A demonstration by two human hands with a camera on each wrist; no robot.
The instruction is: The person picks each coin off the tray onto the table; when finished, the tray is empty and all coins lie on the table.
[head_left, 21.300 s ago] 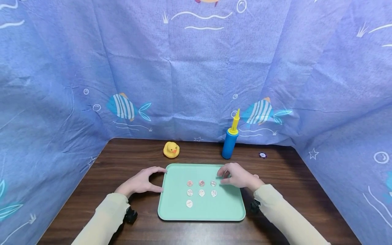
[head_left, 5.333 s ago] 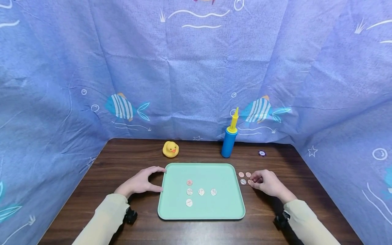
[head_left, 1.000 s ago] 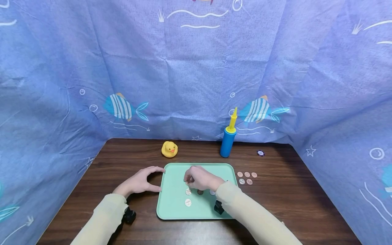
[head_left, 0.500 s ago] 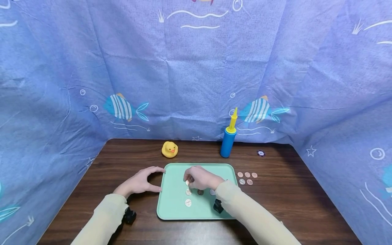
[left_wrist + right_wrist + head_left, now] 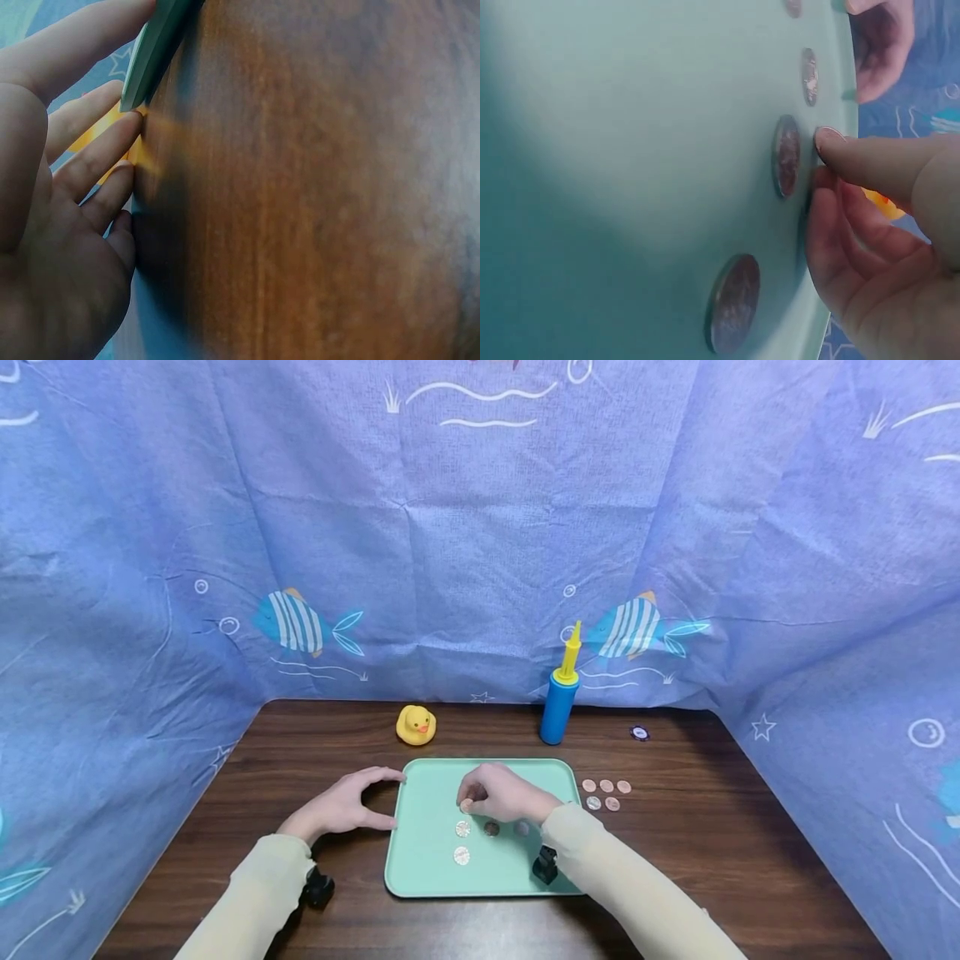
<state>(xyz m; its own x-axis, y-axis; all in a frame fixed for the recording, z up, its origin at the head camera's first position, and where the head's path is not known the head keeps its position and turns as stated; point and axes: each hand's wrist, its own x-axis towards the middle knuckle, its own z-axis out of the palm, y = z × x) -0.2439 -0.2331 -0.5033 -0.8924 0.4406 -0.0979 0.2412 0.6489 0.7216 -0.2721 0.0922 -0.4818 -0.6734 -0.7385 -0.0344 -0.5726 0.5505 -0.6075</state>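
Background: a blue-violet cloth printed with striped fish hangs behind a dark wooden counter. A pale green tray lies on the counter. The left hand, at the tray's left rim, holds nothing; its grip is relaxed, with thumb and forefinger spread apart. The right hand has its grip closed on 1 coin, pinched over the tray; whether this coin touches the tray cannot be told. Beside and in front of the right hand, 4 more coins lie flat on the tray: 3 in a row and 1 nearer the viewer, at the row's left end. Just right of the tray, 5 loose coins form rows of 3 and 2. At the rear stand a yellow toy duck and a blue pump, with a poker chip to the right. Only the head view shows the pump, chip and loose coins. The left wrist view adds the palm and lower fingers; the right wrist view, the pinched coin's edge at the thumb tip.
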